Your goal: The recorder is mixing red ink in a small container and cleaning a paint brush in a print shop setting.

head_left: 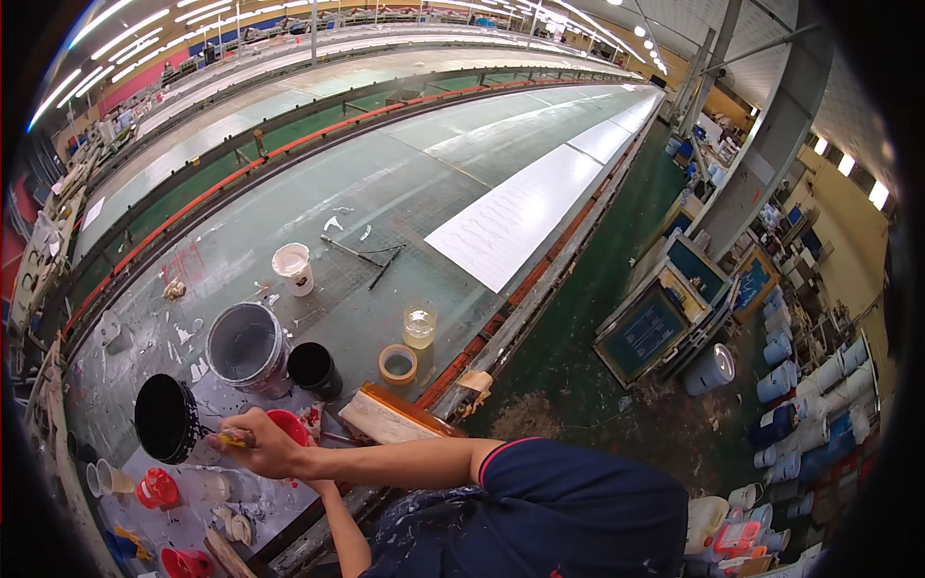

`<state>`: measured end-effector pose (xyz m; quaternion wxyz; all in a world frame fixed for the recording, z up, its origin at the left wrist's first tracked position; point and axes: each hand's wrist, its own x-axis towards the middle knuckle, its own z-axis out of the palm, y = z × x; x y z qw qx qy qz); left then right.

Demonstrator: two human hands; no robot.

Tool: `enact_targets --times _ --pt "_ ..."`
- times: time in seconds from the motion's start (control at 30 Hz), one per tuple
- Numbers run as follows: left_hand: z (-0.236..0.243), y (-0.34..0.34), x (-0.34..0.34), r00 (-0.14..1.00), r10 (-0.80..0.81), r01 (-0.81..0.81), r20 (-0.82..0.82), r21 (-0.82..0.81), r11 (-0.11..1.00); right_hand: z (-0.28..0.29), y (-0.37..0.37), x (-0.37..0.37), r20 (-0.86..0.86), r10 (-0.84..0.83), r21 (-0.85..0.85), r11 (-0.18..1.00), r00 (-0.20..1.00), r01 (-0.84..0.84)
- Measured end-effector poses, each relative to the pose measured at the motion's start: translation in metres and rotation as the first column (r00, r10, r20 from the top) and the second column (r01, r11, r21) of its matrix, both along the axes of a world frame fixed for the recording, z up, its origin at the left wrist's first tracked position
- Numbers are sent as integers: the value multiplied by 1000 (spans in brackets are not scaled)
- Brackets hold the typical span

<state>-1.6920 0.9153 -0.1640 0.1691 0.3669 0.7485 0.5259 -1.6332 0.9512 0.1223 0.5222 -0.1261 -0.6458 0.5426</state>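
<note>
My right hand [262,443] is closed around a tool with a yellow handle [234,437], next to the rim of a black bucket [164,419] spattered with white. What kind of tool it is cannot be made out. My left forearm [345,532] comes up from below and passes under the right one, which hides the left hand. A red container [292,424] shows just beyond my right wrist. Behind it stand a large grey bucket [246,344] with grey liquid inside and a dark cup [314,370].
A white tub [292,268], a clear cup of yellowish liquid [419,326] and a tape roll [397,364] stand on the long table [376,183]. A wooden-backed squeegee [395,414] lies at its near edge. Red cups [157,488] sit lower left; framed screens [646,328] lean across the aisle.
</note>
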Motion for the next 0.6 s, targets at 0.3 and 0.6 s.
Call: enact_targets --times 0.3,0.6 --pt "-2 -10 -8 999 50 -50 -17 -37 998 3 -4 7 65 34 11 999 997 -35" --pt "9 -7 6 998 67 -69 -20 -80 994 -2 1 2 157 51 -62 997 986 -42"
